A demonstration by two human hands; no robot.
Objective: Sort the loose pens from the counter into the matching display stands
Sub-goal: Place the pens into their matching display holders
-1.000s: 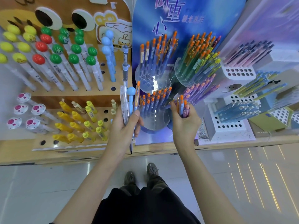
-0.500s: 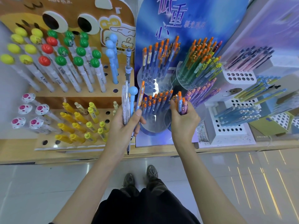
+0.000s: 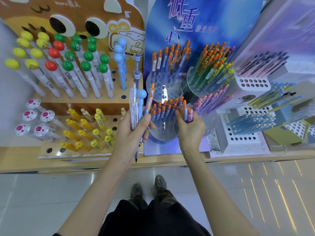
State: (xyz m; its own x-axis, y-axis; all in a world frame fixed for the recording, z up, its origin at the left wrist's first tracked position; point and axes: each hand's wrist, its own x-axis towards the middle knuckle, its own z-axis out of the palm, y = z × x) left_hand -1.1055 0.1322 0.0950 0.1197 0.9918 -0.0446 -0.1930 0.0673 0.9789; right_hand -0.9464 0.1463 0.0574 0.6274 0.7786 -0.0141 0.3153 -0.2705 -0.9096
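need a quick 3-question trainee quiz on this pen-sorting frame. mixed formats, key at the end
1. Multiple choice: the ball-topped pen in the left hand is A) red, B) blue, C) green.
2. True or false: the right hand holds nothing.
3. Fill in: most of the pens in the right hand, beside the clear stand, have ____ tips.

Key: 1 B. 2 false, it grips a few pens. 3 orange.
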